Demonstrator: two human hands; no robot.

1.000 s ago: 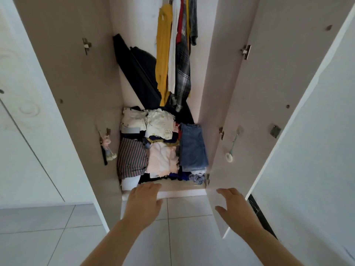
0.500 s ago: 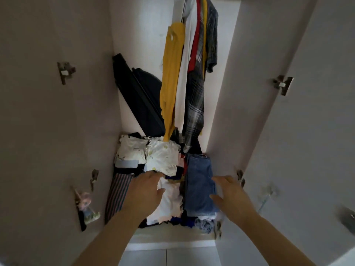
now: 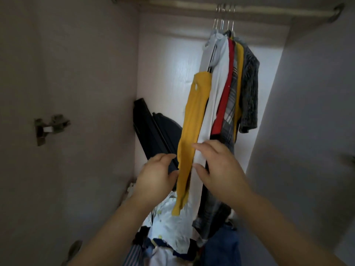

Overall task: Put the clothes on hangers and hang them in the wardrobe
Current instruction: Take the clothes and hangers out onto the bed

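Where the two forearms reach up into the wardrobe (image 3: 86, 73), both hands meet the hanging clothes, and the yellow garment (image 3: 192, 120) serves as the landmark. The left hand (image 3: 156, 175) sits just left of it, fingers loosely curled and part open, thumb and fingertips at the fabric's left edge; whether it actually pinches the cloth cannot be told. The right hand (image 3: 219, 167) lies just right of the yellow garment, fingers spread and open, laid flat against the white garment (image 3: 211, 104) with nothing gripped; its thumb points toward the yellow strip.

Below the yellow garment, a pile of folded clothes (image 3: 169, 223) fills the wardrobe floor, partly hidden by both arms and cut off by the lower frame edge; a white piece, a striped piece and something blue show, blurred.

Left of and behind the yellow garment, a dark flat object (image 3: 153, 131) leans against the back wall; what it is cannot be made out.

Right of the white garment hang a red garment (image 3: 223, 100) and a grey plaid shirt (image 3: 248, 93), pressed close together. Above them, metal hanger hooks (image 3: 223, 18) loop over the rail (image 3: 192, 8). The hangers themselves are mostly covered by cloth.
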